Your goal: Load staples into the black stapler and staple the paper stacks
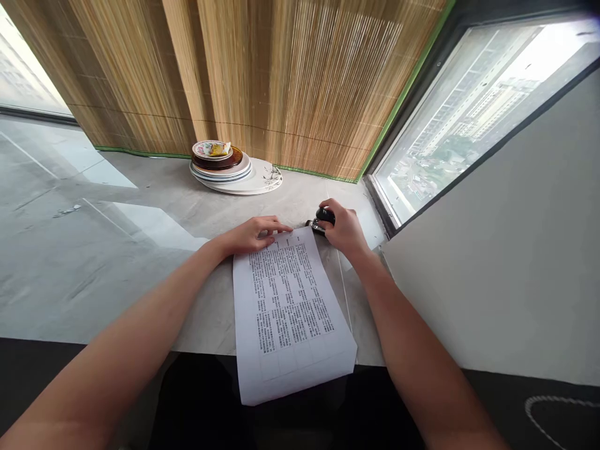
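Observation:
A white sheet of printed paper point(290, 294), perhaps more than one, lies on the grey marble-look ledge, its near end overhanging the front edge above my lap. Over its far left corner is my left hand point(257, 234), fingers bent and index finger stretched along the top edge, holding the paper. My right hand point(344, 228) is wrapped round a small black stapler point(323, 217) with a shiny metal base. The stapler's front end sits right at the paper's far right corner; whether the corner is inside its jaws cannot be made out.
A stack of plates point(220, 178) stands beyond my left hand, a yellow piece on the top one. A bamboo blind point(281, 81) hangs behind. At the right are a window point(459, 112) and a white wall point(506, 250). A pale cord point(529, 409) shows at lower right.

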Tool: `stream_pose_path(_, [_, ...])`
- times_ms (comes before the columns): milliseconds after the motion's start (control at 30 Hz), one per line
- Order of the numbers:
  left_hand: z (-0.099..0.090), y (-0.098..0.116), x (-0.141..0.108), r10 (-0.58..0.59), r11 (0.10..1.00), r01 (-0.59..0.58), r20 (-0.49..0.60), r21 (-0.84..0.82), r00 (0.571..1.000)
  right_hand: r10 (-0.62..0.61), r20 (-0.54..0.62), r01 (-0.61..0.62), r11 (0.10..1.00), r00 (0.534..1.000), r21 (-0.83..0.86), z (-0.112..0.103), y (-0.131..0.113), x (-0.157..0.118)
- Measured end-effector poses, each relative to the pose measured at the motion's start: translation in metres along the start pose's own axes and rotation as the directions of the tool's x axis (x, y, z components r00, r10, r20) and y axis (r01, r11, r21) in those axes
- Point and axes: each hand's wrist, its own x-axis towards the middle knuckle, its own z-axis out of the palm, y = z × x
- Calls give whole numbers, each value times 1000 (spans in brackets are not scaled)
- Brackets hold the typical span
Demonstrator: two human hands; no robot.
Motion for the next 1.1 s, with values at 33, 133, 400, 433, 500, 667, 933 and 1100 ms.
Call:
stream_pose_path(33, [0,-1,0,-8,1000,8,-5,-6,1000,-50,21,50,999,999,11,1,-1,-1])
stream_pose_path(133, [1,-2,0,-29,999,28,-20,-21,999,-173,60,172,985,983,24,2,-2,-1])
stream_pose_path(400, [2,-2,0,-11,992,6,43,122,999,-251,150,249,968,956,32,-3,0,1])
stream_pose_path(433, [2,-2,0,-19,988,9,59,151,998,-256,155,253,967,954,36,-4,0,1])
stream_pose_path(500, [2,-3,1,-33,981,17,79,191,996,-263,163,259,965,951,46,-4,-2,0])
stream_pose_path(667, [2,-3,1,-25,985,12,71,174,997,-280,186,268,959,942,88,-4,-10,-3])
stream_pose_path(933, [2,-5,0,-31,964,15,58,266,998,-201,110,191,977,973,91,0,-2,-1])
stream_pose_path(1100, [0,-8,-1,-34,930,28,9,366,999,-274,131,255,957,953,139,0,3,-1])
